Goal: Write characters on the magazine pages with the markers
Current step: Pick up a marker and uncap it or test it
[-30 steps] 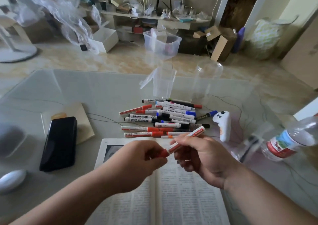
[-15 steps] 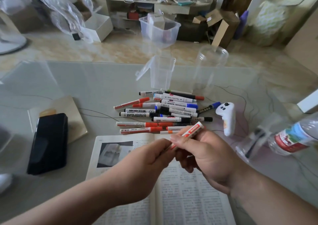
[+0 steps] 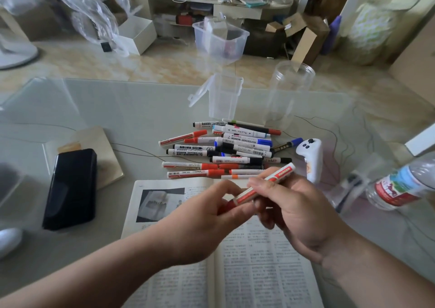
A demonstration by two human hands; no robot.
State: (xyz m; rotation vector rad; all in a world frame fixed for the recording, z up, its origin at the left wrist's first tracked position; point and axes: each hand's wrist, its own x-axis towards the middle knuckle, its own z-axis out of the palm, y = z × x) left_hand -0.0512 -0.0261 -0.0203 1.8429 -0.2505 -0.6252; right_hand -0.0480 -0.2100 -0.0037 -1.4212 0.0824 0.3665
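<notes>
Above the open magazine of small printed text (image 3: pixel 254 272), which lies flat at the near edge of the pale glass table (image 3: pixel 131 109), both hands meet on one white-barrelled marker with a red label (image 3: pixel 266 185). The right hand (image 3: pixel 294 213) curls its fingers and thumb round the barrel, whose back end tilts up and away from the person. The left hand (image 3: pixel 207 215) pinches the marker's red cap (image 3: pixel 229 205) between thumb and curled fingers; the cap sits at the end of the barrel, and whether it is fully seated cannot be told.

Just beyond the magazine lies a loose pile of red, blue and black whiteboard markers (image 3: pixel 226 152). Behind the pile stands a clear square plastic container (image 3: pixel 224 100), upright, its hinged lid swung open to the left; only the table shows through its walls. Beside it to the right stands a clear cylindrical jar (image 3: pixel 289 93), open-topped, likewise showing only the table through it.
</notes>
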